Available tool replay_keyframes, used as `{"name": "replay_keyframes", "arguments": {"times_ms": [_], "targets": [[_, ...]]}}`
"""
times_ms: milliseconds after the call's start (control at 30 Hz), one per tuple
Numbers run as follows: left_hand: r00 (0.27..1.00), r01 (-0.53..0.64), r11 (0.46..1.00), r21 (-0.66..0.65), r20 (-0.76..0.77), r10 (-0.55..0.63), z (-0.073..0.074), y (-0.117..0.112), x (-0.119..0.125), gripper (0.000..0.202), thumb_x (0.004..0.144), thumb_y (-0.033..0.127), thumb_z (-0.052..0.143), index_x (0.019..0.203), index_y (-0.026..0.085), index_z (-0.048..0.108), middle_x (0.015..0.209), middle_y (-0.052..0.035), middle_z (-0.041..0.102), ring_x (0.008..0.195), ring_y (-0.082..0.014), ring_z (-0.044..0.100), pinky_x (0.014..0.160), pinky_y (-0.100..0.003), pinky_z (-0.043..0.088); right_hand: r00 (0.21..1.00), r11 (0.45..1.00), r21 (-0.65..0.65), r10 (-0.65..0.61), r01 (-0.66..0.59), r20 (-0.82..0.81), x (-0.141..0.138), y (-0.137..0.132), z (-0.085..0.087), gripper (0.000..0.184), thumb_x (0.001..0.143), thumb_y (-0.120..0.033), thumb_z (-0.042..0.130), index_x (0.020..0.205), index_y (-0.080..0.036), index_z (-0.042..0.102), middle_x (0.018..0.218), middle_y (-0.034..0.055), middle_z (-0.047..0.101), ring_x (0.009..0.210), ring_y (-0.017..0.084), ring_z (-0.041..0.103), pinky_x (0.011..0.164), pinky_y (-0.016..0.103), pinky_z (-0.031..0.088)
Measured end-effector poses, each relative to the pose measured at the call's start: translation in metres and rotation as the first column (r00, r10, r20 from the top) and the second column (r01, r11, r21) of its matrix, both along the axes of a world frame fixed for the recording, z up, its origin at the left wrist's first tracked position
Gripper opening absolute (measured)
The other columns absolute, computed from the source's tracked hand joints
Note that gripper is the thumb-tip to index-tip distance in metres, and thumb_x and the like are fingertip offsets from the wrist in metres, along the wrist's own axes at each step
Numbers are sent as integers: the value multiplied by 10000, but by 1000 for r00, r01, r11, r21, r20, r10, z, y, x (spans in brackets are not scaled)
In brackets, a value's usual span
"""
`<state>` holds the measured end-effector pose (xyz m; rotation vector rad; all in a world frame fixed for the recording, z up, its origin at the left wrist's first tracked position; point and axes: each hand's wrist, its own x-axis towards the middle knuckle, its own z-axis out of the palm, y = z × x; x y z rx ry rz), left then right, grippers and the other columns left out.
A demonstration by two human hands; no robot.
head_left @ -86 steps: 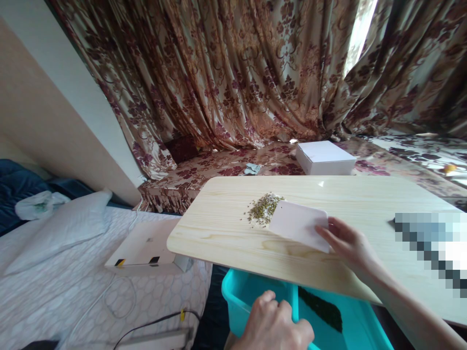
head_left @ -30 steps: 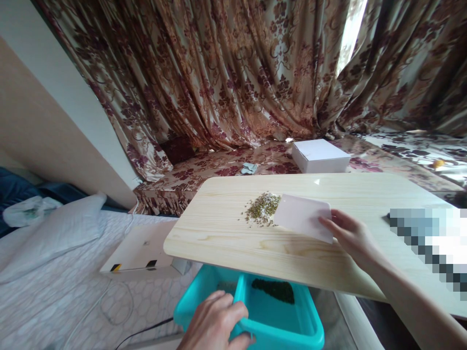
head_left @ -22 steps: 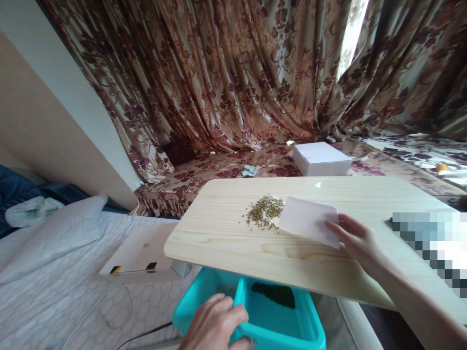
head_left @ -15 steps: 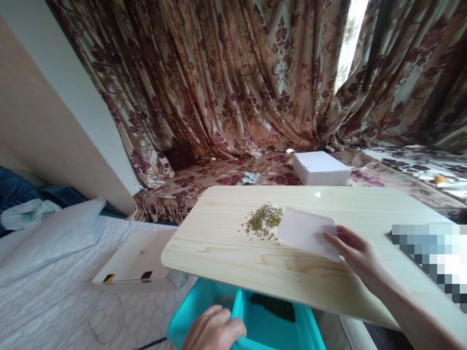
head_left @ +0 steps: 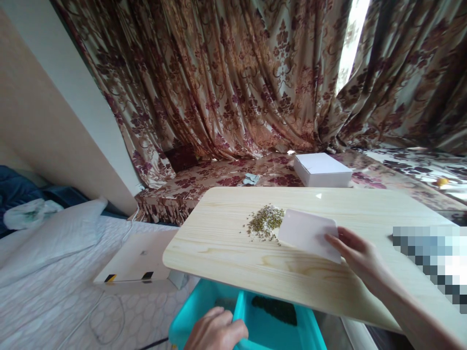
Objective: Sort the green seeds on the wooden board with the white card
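Observation:
My right hand (head_left: 355, 248) pinches the right end of a thin white sheet-like scraper (head_left: 309, 234). The scraper's left edge meets a loose heap of green beans mixed with white grains (head_left: 265, 221) on the wooden tabletop (head_left: 226, 248). Below the table's front edge, my left hand (head_left: 219, 330) is closed over the divider of a turquoise two-compartment bin (head_left: 306, 335). Dark green beans (head_left: 275, 310) lie in the bin's right compartment. Some pale material (head_left: 226, 304) shows in the left one, partly hidden by my hand.
A white box (head_left: 323, 169) sits behind the table on a flower-patterned cover, near a small folded cloth (head_left: 251, 179). To the left, a flat white case (head_left: 136, 257) and a pillow (head_left: 65, 233) lie on the bed. A blurred-out patch (head_left: 434, 257) covers the table's right side.
Almost nothing differs. The whole view has shifted very slightly, and both hands, the scraper and the heap keep their places relative to the table.

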<state>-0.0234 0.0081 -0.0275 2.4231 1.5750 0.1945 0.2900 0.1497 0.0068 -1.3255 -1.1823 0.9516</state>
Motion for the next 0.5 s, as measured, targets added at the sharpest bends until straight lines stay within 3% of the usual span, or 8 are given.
{"name": "replay_keyframes", "arguments": {"times_ms": [267, 500], "targets": [[1000, -14, 999, -35, -9, 13, 5, -2, -1, 125, 768, 282, 705, 857, 288, 618, 745, 38, 539, 778, -199, 565, 703, -238, 390, 1000, 1000, 15, -5, 5, 19, -2, 2, 3, 266, 591, -457, 744, 752, -250, 699, 785, 47, 758, 777, 263, 700, 668, 330, 559], [997, -82, 993, -87, -3, 82, 14, -5, 5, 154, 754, 253, 732, 854, 269, 616, 800, 29, 538, 861, -211, 546, 767, -246, 399, 998, 1000, -9, 16, -15, 56, 7, -3, -2, 272, 592, -450, 747, 766, -244, 712, 824, 49, 765, 777, 268, 698, 631, 320, 553]]}}
